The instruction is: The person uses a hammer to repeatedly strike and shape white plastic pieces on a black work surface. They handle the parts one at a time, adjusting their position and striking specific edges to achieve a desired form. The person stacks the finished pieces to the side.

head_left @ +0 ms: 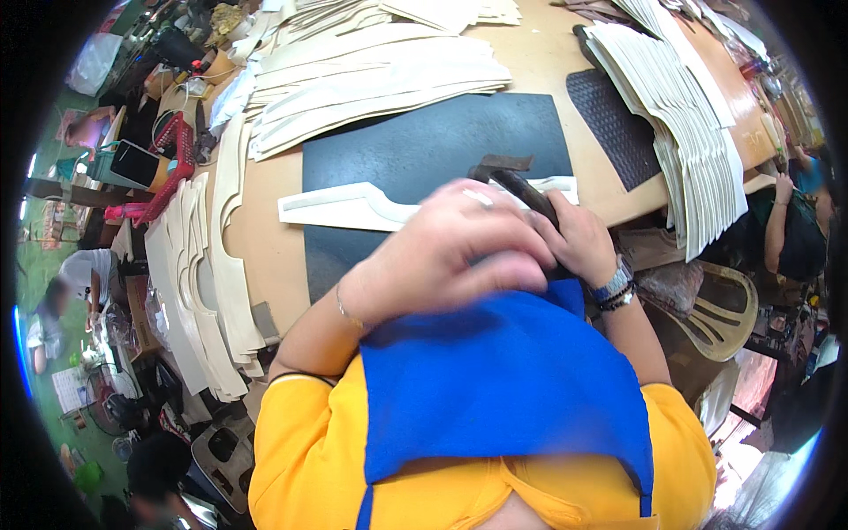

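Note:
A long white cut piece [353, 205] with a grey edge strip lies across the black mat [442, 132]. My right hand [583, 238] is closed round the dark handle of a hammer [530, 193]; its flat metal head is over the mat, above the piece. My left hand [464, 234], partly smeared by motion, is over the piece's middle and hides it. Its fingers are curled, and a small white bit shows by the knuckles. What these fingers hold, if anything, I cannot make out.
Stacks of cream cut pieces lie at the back [380, 79], the left edge [199, 283] and the right [676, 124]. A dark textured sheet [609, 124] lies right of the mat. A red basket [172, 163] stands left, a plastic chair [720, 309] right. Other people are nearby.

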The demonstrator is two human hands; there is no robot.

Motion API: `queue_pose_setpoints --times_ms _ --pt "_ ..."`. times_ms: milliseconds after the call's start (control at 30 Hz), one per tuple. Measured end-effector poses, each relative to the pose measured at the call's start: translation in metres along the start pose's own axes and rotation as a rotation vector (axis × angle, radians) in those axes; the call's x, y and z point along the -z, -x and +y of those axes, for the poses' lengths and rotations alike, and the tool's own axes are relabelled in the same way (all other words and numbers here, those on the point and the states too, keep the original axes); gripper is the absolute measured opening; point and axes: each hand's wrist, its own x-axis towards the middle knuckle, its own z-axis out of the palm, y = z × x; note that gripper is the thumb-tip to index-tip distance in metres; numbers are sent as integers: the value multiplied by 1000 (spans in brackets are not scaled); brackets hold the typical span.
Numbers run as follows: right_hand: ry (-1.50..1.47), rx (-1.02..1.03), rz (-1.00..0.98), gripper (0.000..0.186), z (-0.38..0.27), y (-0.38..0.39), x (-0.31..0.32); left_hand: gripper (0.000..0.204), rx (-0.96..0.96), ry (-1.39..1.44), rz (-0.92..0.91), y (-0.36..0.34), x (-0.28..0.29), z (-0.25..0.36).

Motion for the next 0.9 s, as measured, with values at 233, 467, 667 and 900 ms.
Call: queue_pose_setpoints --times_ms 233,467,667,900 --pt "-4 -54 4 35 -10 0 2 71 -819 454 522 -28 -1 55" --pt "-6 -77 1 33 -12 -6 -1 66 -846 388 360 -24 15 28" --pt "1 189 197 30 2 -13 -17 67 -513 392 114 -41 42 13" --pt "70 -22 97 31 -22 -14 -7 46 423 -599 361 -37 90 -89"
